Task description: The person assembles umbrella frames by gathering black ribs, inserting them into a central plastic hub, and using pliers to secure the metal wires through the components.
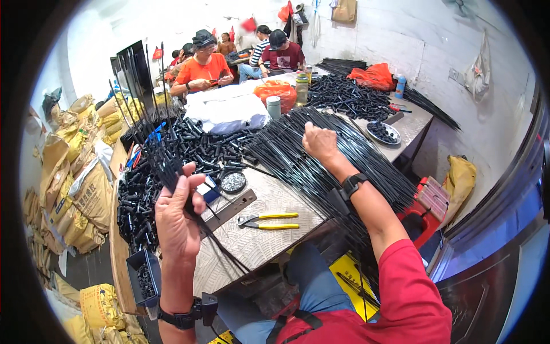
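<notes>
Indoors, a left hand (179, 215) pinches a bundle of thin black rods (167, 167) between thumb and fingers above the desk (278, 198).
The right hand (321, 143) curls over a broad pile of black rods (372, 172); whether it grips one cannot be told. Yellow-handled pliers (278, 226) lie nearer the body; black tubes (137, 203) crowd the left side, and a person in orange (200, 70) sits beyond.

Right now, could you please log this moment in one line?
left hand: holding thin black rods | right hand: closed over black rod pile, contents unclear | yellow-handled pliers: on table
</notes>
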Available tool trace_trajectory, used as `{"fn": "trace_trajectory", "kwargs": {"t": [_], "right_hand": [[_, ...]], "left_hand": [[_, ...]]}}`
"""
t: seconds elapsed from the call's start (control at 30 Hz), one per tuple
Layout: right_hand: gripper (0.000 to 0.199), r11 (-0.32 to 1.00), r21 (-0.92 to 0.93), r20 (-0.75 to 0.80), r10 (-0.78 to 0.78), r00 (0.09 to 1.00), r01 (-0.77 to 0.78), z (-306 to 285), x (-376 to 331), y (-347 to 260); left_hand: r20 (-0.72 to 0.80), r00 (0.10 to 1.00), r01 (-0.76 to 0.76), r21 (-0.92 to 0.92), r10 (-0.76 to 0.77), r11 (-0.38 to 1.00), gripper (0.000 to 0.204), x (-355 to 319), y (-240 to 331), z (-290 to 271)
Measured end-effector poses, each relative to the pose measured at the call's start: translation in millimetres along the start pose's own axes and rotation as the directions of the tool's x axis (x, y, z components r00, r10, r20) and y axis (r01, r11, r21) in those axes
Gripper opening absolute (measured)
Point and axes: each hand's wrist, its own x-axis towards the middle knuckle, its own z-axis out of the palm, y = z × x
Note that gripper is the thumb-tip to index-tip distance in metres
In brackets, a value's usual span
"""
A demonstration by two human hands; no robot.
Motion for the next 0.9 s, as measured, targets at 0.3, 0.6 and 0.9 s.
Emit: {"fn": "trace_trajectory", "kwargs": {"t": [0.3,0.6,0.9], "right_hand": [[0.012,0.778,0.565,-0.317,-0.104,0.943,0.276,-81.6,15.5,-114.1],[0.009,0.3,0.932,-0.216,0.008,0.976,0.203,-120.0,-21.2,-168.5],[0.015,0.119,0.991,-0.069,0.027,0.997,0.065,-98.4,-64.2,-197.4]], "left_hand": [[-0.026,0.986,0.165,-0.006,-0.165,0.986,0.03,8.6,-14.8,28.3],[-0.032,0.999,0.033,-0.057,-0.035,0.998,0.027,4.6,-21.1,14.5],[0.009,0.999,0.039,-0.162,-0.038,0.986,0.033,-3.0,-24.5,0.7]]}}
